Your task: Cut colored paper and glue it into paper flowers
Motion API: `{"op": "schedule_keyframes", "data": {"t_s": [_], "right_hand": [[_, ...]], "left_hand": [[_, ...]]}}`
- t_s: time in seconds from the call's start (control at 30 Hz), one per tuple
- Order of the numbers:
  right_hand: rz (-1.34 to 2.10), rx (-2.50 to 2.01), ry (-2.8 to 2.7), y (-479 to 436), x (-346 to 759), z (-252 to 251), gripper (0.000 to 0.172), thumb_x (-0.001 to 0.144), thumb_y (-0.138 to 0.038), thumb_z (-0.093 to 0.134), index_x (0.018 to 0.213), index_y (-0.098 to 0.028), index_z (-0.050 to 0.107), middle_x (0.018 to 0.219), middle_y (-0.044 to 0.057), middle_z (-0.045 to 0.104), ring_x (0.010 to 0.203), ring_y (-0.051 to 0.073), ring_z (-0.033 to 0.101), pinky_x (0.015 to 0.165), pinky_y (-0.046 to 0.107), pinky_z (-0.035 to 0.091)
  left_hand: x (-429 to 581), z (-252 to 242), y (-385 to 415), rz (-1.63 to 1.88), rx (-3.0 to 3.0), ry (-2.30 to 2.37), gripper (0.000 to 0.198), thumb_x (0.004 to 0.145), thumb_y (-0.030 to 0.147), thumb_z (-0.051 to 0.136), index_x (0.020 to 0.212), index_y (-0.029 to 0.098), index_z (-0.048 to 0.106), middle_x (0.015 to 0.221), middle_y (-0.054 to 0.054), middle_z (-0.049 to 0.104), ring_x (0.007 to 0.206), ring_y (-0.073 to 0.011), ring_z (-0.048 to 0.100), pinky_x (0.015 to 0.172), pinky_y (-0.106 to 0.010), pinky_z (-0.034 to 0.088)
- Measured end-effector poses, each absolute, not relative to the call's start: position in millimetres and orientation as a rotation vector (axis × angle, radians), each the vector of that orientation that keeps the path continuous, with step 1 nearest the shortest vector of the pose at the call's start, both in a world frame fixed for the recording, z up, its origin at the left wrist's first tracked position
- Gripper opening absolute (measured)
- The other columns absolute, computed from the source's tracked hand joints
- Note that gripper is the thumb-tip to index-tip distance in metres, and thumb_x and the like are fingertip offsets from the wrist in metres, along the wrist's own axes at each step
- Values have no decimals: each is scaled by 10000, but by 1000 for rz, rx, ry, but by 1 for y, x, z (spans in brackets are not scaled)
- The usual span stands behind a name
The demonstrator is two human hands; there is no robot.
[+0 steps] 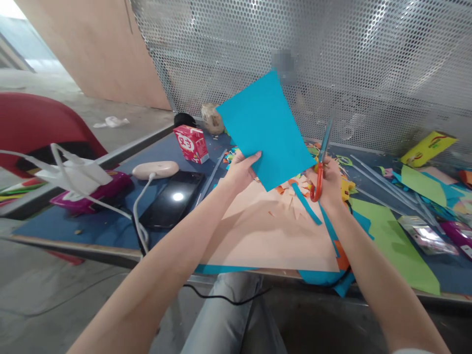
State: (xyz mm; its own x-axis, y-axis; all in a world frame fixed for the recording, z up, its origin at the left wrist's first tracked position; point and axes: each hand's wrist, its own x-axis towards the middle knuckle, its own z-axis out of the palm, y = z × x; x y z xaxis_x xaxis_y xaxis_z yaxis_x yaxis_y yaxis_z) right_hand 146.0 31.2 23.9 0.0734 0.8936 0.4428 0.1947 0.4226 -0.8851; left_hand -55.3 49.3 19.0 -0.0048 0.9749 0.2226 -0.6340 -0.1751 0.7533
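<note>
My left hand (241,169) is closed on the lower left edge of a blue paper sheet (265,128), holding it up above the table. My right hand (328,184) grips scissors (321,162) with orange handles, blades pointing up along the sheet's right edge. A thin blue strip (306,204) hangs below the sheet near the scissors. Under both hands lies a large peach paper sheet (273,236) strewn with small cut scraps.
On the dark blue table (92,226) lie a phone (173,199), a white oval device (155,169) with cable, a red carton (191,142), green paper (398,246), grey rods (387,184) and packets. A perforated metal screen (332,59) stands behind. A red chair (40,123) is at left.
</note>
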Motion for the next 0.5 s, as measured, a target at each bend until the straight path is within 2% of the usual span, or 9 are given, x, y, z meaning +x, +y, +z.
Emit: {"op": "schedule_keyframes", "data": {"t_s": [0.1, 0.2, 0.3, 0.4, 0.5], "right_hand": [[765, -954, -1285, 29, 144, 29, 361, 638, -317, 685, 774, -245, 358, 648, -75, 516, 441, 60, 471, 409, 216, 384], [813, -880, -1281, 26, 141, 31, 367, 652, -367, 687, 749, -246, 354, 638, -72, 521, 477, 82, 527, 425, 230, 425], [886, -860, -1302, 25, 139, 30, 414, 594, -397, 727, 756, -252, 374, 588, -85, 484, 523, 118, 578, 454, 252, 466], [875, -785, -1331, 24, 140, 28, 344, 677, -435, 657, 752, -253, 375, 557, -89, 458, 525, 126, 588, 474, 267, 478], [822, -775, -1401, 23, 141, 29, 280, 737, -427, 602, 762, -248, 388, 610, -66, 505, 534, 122, 589, 488, 273, 478]], "left_hand": [[-57, 20, 50, 1589, 843, 522, 366, 624, 193, 725, 975, 205, 622, 1010, -58, 694, 1040, -241, 610, 928, -406, 492], [-57, 19, 49, 1598, 865, 507, 399, 643, 210, 722, 1025, 213, 607, 1050, -59, 682, 1078, -241, 590, 955, -415, 472], [-54, 18, 47, 1545, 919, 505, 445, 651, 247, 727, 1073, 227, 586, 1113, -60, 656, 1131, -248, 555, 986, -430, 445], [-51, 18, 46, 1537, 929, 496, 475, 661, 263, 725, 1109, 233, 570, 1168, -62, 630, 1180, -247, 515, 1025, -433, 405], [-51, 19, 47, 1599, 905, 500, 472, 676, 257, 714, 1122, 232, 563, 1179, -59, 625, 1201, -240, 496, 1046, -427, 380]]}}
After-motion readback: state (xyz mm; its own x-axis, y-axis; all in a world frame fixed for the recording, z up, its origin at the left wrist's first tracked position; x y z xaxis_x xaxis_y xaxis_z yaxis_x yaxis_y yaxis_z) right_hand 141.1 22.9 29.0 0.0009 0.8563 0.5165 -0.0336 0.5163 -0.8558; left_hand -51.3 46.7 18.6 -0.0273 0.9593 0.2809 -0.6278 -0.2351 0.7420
